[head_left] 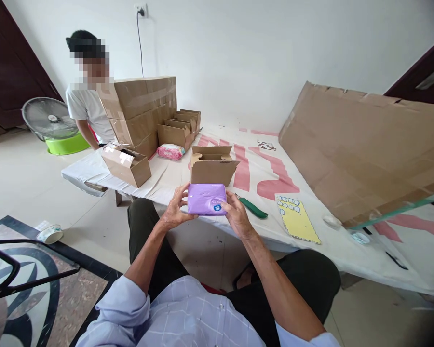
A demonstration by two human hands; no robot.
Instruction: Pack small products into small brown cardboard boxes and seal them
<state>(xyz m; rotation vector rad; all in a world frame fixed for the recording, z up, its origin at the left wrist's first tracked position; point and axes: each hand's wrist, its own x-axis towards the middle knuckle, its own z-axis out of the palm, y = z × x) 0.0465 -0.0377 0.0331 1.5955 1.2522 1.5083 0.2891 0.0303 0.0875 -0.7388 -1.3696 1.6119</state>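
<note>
A purple soft pack (204, 198) with a blue round logo, perhaps of tissues or wipes, is held up in front of me over the table's near edge. My left hand (175, 209) grips its left end, fingers curled round the side. Its right end is in my right hand (237, 214), the thumb pressed on the front near the logo. Just behind the pack stands an open cardboard box (213, 168) with its flaps raised; what lies inside is hidden. To the right of my right hand, a green-handled knife or cutter (253, 208) lies on the cloth.
Stacked cartons (137, 111) and several open boxes (181, 127) stand at the left. A pink pack (170, 151) and a small carton (126, 164) are nearby. A yellow card (298, 219) and a large cardboard sheet (365, 154) are at the right. A person (88, 111) is behind the stack.
</note>
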